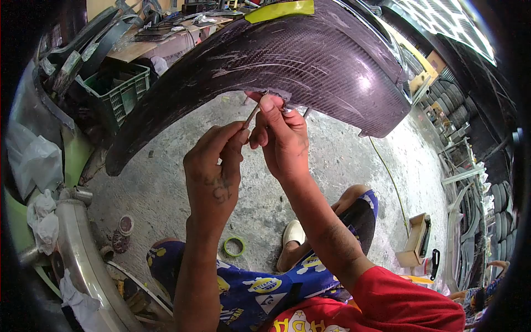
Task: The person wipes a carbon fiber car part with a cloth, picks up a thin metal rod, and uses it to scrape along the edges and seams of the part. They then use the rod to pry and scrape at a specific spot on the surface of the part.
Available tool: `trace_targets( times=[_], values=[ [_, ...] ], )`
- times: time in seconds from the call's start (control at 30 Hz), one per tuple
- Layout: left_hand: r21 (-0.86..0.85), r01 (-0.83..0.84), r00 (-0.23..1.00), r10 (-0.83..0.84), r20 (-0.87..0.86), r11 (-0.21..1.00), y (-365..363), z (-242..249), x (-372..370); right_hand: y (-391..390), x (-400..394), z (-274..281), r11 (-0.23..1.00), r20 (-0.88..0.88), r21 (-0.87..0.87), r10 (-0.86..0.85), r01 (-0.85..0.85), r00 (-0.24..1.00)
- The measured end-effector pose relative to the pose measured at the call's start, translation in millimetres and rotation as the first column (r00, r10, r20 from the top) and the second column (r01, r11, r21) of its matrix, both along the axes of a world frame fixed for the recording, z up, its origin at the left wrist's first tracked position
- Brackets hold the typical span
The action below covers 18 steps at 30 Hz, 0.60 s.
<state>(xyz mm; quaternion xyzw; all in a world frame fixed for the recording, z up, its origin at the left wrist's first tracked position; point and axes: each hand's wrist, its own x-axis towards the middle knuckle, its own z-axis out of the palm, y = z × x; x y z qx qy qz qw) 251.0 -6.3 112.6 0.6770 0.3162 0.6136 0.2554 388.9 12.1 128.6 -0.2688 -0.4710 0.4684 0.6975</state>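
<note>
A large dark carbon-fibre panel [310, 61], curved and scratched, spans the upper middle of the head view. Yellow-green tape [279, 11] lies on its top edge. My left hand [217, 152] pinches a thin rod-like tool [252, 117], whose upper end reaches the panel's lower edge. My right hand [283, 130] is at that edge, just right of the tool, with its thumb and fingers closed near the tool's tip. What the right fingers grip, if anything, is hidden behind the thumb. A small dark, rough patch shows on the edge beside the fingertips.
On the concrete floor [166, 188] lies a green tape roll [234, 246]. A green crate [124, 97] stands at the left, above a metal pipe-like part [83, 249]. A wooden box [414, 243] is at the lower right, with stacked dark parts [453, 102] beyond.
</note>
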Motion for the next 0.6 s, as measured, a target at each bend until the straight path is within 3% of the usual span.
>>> trace_targets(
  times=[0.17,0.23,0.27,0.43,0.5,0.6],
  values=[
    [-0.026,0.043,0.999,-0.043,0.007,0.999,-8,6,-9,3,9,-2,1.000,-0.011,-0.003,0.011,-0.011,1.000],
    [-0.171,0.031,0.999,-0.027,0.028,0.985,-15,16,-16,3,12,-2,1.000,-0.009,0.008,0.012,-0.012,1.000],
    [-0.027,-0.013,1.000,0.013,0.008,1.000,-12,17,-17,1,13,-1,1.000,0.001,-0.005,0.017,-0.017,1.000],
    [-0.025,-0.140,0.964,0.130,-0.233,0.990,-16,53,-24,2,22,4,0.998,0.038,-0.016,0.061,-0.061,0.997],
    [0.113,-0.091,0.950,0.120,-0.287,0.989,-10,59,-23,5,24,4,0.999,0.061,0.004,0.054,-0.054,0.997],
    [0.156,-0.104,0.918,0.155,-0.364,0.982,-8,70,-19,5,23,10,0.999,0.076,0.036,0.017,-0.020,0.997]
  ],
)
